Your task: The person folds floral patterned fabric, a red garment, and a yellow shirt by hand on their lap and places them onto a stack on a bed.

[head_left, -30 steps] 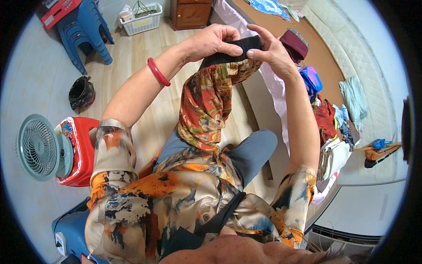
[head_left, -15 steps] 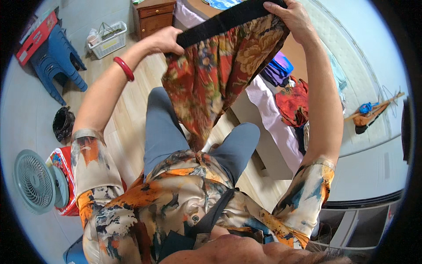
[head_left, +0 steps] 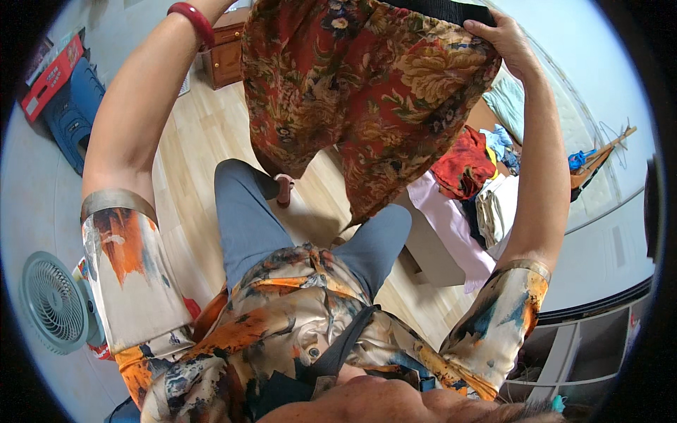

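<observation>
A pair of red floral trousers [head_left: 367, 92] with a black elastic waistband [head_left: 451, 10] hangs spread out in front of me, above my knees. At the waistband's right end, my right hand [head_left: 509, 41] is closed on the fabric, its thumb lying on the front. My left forearm, with a red bangle [head_left: 192, 22], reaches past the upper edge, so my left hand is out of the picture. Both legs of the trousers hang down, parted by a gap through which the floor shows. The left part of the waistband is cut off by the picture's top.
Folded clothes lie on the bed at right, among them a red garment [head_left: 464, 163] and a white one [head_left: 498, 210]. A wooden cabinet [head_left: 227, 53] stands at the far left. Blue stools [head_left: 74, 113] and a fan [head_left: 55, 303] are along the left. Open shelves [head_left: 564, 352] stand lower right.
The trousers have been raised and spread wider, so their two legs now show apart. My left hand has gone up out of view; my right hand has shifted slightly right and down.
</observation>
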A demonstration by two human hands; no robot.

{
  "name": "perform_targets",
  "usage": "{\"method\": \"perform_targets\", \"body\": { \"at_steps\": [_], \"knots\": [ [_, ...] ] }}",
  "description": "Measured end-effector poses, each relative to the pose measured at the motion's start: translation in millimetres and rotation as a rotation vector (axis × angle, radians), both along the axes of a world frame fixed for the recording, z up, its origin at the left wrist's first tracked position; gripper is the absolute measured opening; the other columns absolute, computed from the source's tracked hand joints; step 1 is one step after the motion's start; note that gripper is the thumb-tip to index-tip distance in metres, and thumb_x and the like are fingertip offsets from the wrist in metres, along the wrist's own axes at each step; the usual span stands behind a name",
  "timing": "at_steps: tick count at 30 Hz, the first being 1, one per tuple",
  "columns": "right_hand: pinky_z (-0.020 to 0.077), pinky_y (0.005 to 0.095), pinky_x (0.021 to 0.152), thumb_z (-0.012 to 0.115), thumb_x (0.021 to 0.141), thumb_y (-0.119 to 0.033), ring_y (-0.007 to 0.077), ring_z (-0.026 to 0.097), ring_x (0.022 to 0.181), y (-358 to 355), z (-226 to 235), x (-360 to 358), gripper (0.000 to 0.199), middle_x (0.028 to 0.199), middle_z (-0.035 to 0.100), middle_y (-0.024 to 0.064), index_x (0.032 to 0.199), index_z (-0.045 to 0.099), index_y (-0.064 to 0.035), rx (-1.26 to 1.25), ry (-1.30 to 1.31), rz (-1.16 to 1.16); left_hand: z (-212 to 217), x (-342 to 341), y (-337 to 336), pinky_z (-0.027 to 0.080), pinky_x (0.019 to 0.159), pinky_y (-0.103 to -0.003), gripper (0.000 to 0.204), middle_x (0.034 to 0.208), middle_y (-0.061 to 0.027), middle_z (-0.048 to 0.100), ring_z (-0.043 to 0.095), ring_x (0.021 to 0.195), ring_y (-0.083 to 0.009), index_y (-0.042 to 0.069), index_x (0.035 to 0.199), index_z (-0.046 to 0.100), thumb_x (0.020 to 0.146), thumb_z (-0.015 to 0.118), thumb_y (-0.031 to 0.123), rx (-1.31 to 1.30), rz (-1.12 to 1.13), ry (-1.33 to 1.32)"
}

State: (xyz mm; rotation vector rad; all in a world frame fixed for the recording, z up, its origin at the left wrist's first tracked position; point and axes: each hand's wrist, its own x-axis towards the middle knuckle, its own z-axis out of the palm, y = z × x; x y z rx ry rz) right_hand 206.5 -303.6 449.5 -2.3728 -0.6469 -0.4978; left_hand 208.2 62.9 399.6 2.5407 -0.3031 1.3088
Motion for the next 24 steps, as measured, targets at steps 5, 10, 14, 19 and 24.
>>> {"method": "perform_targets", "body": {
  "at_steps": [5, 10, 14, 19, 24],
  "knots": [
    [0.0467, 0.0316, 0.075, 0.069, 0.078, -0.011, 0.0154, 0.058, 0.078, -12.7, 6.0, -2.4, 0.021, 0.086, 0.067, 0.0045, 0.095, 0.065, 0.0016, 0.03, -0.055, -0.098, 24.0, 14.3, -14.4, 0.048, 0.073, -0.044, 0.018, 0.083, -0.0245, 0.062, 0.06, 0.086, -0.0401, 0.002, 0.08, 0.064, 0.066, 0.056, 0.008, 0.052, 0.017, -0.181],
    [0.0456, 0.0341, 0.079, 0.066, 0.081, -0.013, 0.0191, 0.059, 0.085, -16.6, 10.0, -12.0, 0.026, 0.092, 0.066, 0.0087, 0.102, 0.062, 0.0019, 0.017, -0.142, -0.163, 29.4, 26.0, -16.1, 0.048, 0.074, -0.044, 0.018, 0.083, -0.0243, 0.062, 0.06, 0.086, -0.0407, 0.002, 0.081, 0.063, 0.066, 0.053, 0.004, 0.035, 0.012, -0.185],
    [0.0442, 0.0372, 0.083, 0.064, 0.083, -0.019, 0.0246, 0.057, 0.096, -6.1, 8.8, -34.2, 0.038, 0.104, 0.063, 0.0158, 0.112, 0.056, 0.0038, -0.026, -0.203, -0.186, 29.4, 30.1, -12.3, 0.047, 0.075, -0.043, 0.018, 0.085, -0.0244, 0.062, 0.059, 0.089, -0.0404, 0.001, 0.081, 0.062, 0.066, 0.052, 0.003, 0.046, -0.001, -0.199],
    [0.0397, 0.0404, 0.091, 0.062, 0.085, -0.03, 0.0287, 0.051, 0.109, -15.4, 11.6, -17.3, 0.056, 0.119, 0.055, 0.0219, 0.125, 0.045, 0.0042, -0.084, -0.216, -0.341, 33.5, 31.8, -10.2, 0.047, 0.075, -0.043, 0.019, 0.086, -0.0253, 0.062, 0.059, 0.089, -0.0403, 0.0, 0.082, 0.062, 0.065, 0.054, 0.004, 0.03, 0.005, -0.185],
    [0.0393, 0.0416, 0.092, 0.063, 0.084, -0.03, 0.0267, 0.049, 0.11, 0.7, 13.9, -29.4, 0.055, 0.119, 0.055, 0.0173, 0.128, 0.045, -0.0027, 0.077, -0.007, -0.216, 35.3, 25.6, -8.2, 0.048, 0.073, -0.042, 0.022, 0.085, -0.0264, 0.061, 0.06, 0.089, -0.0406, -0.002, 0.084, 0.062, 0.064, 0.056, 0.005, -0.014, 0.021, -0.136]
  ]
}}
